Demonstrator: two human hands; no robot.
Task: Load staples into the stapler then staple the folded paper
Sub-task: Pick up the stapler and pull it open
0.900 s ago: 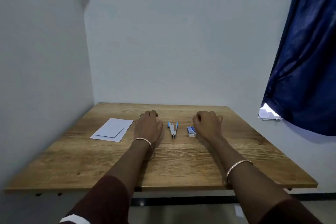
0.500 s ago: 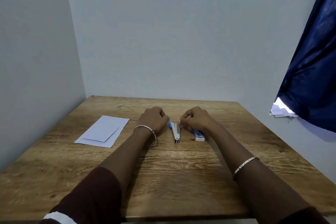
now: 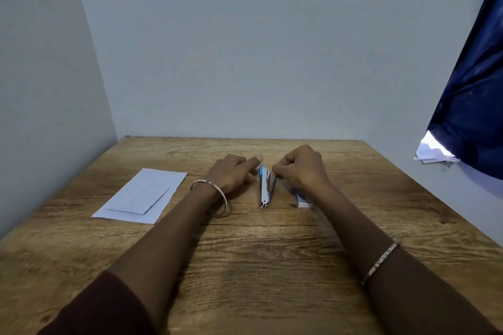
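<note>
Hidden: the far end of the stapler (image 3: 265,187) sits between the two hands, so whether its top is lifted cannot be told; its near metal tip is plain to see.
Staple box (image 3: 301,198): mostly covered by the right wrist; only a blue and white corner shows, on the table just beside the stapler, on its right.
Left hand (image 3: 232,174): fingers curled loosely, the forefinger (image 3: 254,160) stretched toward the stapler's blue far end; whether it touches cannot be told, and nothing is gripped.
Right hand (image 3: 302,168): fingertips pinched together at the stapler's far end, on its right edge; whether they grip the stapler or something small cannot be made out.
Folded paper (image 3: 141,196): flat on the table, well left of the left hand's fingers, a smaller folded sheet lying on a larger one.
Cut off: both dark red sleeves run out of the bottom edge; each wrist wears a thin bangle.
Surface: a wood-grain table (image 3: 245,266), its far edge against the wall.
Room: pale plain walls meet in a corner at far left; a dark blue curtain (image 3: 473,106) hangs at right, with white papers (image 3: 432,151) below its hem.
</note>
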